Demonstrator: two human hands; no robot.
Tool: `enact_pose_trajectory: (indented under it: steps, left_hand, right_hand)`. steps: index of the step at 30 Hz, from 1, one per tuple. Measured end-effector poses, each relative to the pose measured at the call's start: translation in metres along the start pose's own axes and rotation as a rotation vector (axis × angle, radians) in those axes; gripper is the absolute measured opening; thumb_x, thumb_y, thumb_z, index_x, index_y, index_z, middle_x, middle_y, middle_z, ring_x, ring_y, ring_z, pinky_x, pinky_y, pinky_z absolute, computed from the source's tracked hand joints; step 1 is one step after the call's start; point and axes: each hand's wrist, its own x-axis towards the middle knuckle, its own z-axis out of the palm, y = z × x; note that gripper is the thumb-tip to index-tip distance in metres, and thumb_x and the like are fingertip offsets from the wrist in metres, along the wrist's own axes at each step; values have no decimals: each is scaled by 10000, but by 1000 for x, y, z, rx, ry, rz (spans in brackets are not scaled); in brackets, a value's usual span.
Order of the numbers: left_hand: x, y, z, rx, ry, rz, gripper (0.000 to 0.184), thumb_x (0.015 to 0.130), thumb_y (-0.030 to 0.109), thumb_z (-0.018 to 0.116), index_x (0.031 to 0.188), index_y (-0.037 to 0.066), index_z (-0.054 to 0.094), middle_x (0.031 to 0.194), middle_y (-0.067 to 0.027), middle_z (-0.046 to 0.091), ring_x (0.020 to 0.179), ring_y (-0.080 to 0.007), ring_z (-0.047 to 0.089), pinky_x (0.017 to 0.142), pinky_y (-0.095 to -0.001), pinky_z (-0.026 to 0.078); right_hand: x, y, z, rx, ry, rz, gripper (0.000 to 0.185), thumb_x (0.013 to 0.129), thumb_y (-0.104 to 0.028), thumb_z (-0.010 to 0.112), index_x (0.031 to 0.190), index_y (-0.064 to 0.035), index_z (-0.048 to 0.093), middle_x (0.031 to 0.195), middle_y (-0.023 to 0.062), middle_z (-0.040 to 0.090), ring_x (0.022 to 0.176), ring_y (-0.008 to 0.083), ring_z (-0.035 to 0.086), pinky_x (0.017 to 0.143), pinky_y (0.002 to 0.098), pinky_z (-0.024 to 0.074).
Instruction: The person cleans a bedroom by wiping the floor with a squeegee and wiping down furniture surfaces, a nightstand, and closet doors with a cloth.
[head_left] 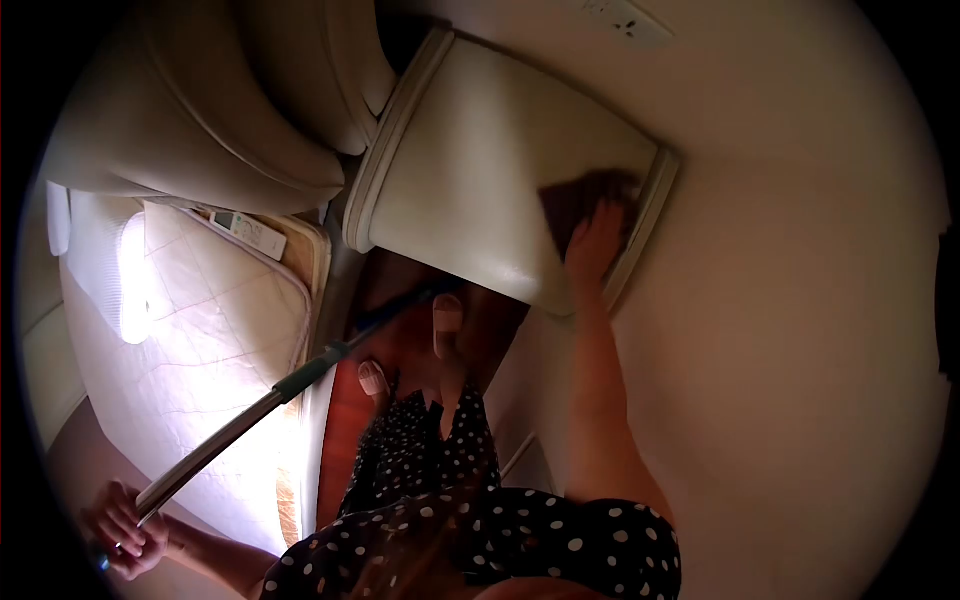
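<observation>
My left hand (125,530) is wrapped round the metal pole (215,445) of a long-handled tool at the lower left. The pole slants up and right past a grey-green joint to a dark blue head (400,305) low over the floor, partly in shadow. My right hand (597,245) is on a dark brown cloth (575,210), which lies against the cream top of a nightstand (470,160) near its right edge. The fingers are pressed on the cloth, their tips partly blurred.
A bed with a pale quilted cover (220,320) stands at the left, a white remote control (248,234) on its edge. Padded headboard (200,110) at upper left, wall socket (625,22) at the top. My slippered feet are on the reddish-brown floor (340,440). A wall rises at the right.
</observation>
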Motion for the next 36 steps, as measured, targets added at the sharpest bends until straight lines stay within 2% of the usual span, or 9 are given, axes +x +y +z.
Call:
enact_pose_trajectory:
  steps: [6, 8, 13, 19, 22, 25, 30, 31, 36]
  left_hand:
    - [-28, 2, 16, 201, 152, 159, 273, 715, 191, 653, 633, 145, 396, 387, 76, 381, 310, -42, 320, 486, -195, 300]
    - [-25, 11, -2, 174, 115, 174, 271, 707, 185, 651, 626, 151, 395, 385, 79, 385, 314, -38, 332, 477, -193, 299]
    - [-16, 7, -41, 47, -74, 74, 234, 733, 216, 686, 652, 181, 469, 449, 66, 476, 382, -28, 452, 478, -196, 365]
    - [-39, 1, -65, 58, -101, 31, 261, 748, 234, 708, 665, 179, 467, 447, 53, 497, 377, -40, 465, 499, -190, 410]
    - [-6, -70, -23, 27, -188, -94, 275, 745, 245, 717, 636, 176, 473, 432, 48, 498, 356, -45, 461, 508, -185, 428]
    - [-15, -83, -32, 7, -191, -110, 283, 741, 235, 727, 619, 173, 479, 433, 46, 505, 354, -48, 465, 519, -187, 444]
    - [-58, -44, -83, -93, -163, -74, 281, 739, 200, 735, 620, 165, 482, 428, 38, 508, 354, -58, 470, 521, -202, 448]
    - [-63, -43, -85, -99, -162, -66, 281, 738, 194, 737, 621, 163, 484, 426, 37, 508, 354, -60, 471, 523, -204, 447]
    - [-77, -50, -95, -106, -159, -48, 286, 741, 198, 733, 620, 170, 475, 427, 45, 504, 358, -55, 455, 522, -194, 425]
  right_hand:
    - [69, 17, -40, -106, -48, -277, 446, 828, -124, 470, 1265, -39, 433, 1282, 172, 452, 1213, 312, 399, 984, 502, 296]
    - [121, 18, -57, -524, -6, -343, 401, 857, -120, 426, 1236, 8, 450, 1301, 162, 441, 1239, 312, 368, 1008, 509, 278]
    - [30, 0, -44, -351, -29, -4, 437, 878, -167, 430, 1264, 39, 412, 1395, 220, 292, 1262, 411, 298, 1050, 488, 239]
    - [-165, -24, -57, 150, 183, 284, 361, 919, -183, 388, 1191, 33, 488, 1243, 249, 475, 1154, 379, 452, 1009, 446, 321]
    - [-131, -16, -78, 155, 94, 473, 353, 936, -174, 353, 1189, 28, 492, 1183, 229, 529, 1101, 345, 507, 963, 416, 376]
    - [-37, -50, -18, 519, 104, 368, 329, 937, -190, 418, 1178, 13, 512, 1168, 210, 542, 1064, 315, 527, 927, 360, 404]
    - [57, -158, 96, 521, -29, -211, 363, 899, -240, 436, 1138, 19, 524, 1179, 216, 516, 1098, 407, 451, 939, 474, 336]
    - [60, -179, 109, 428, 158, -413, 360, 890, -216, 437, 1156, 14, 514, 1217, 214, 484, 1102, 413, 438, 939, 477, 333]
    - [-51, -233, 111, 398, 95, -147, 344, 866, -143, 448, 1163, 17, 512, 1271, 213, 451, 1187, 371, 402, 1013, 451, 285]
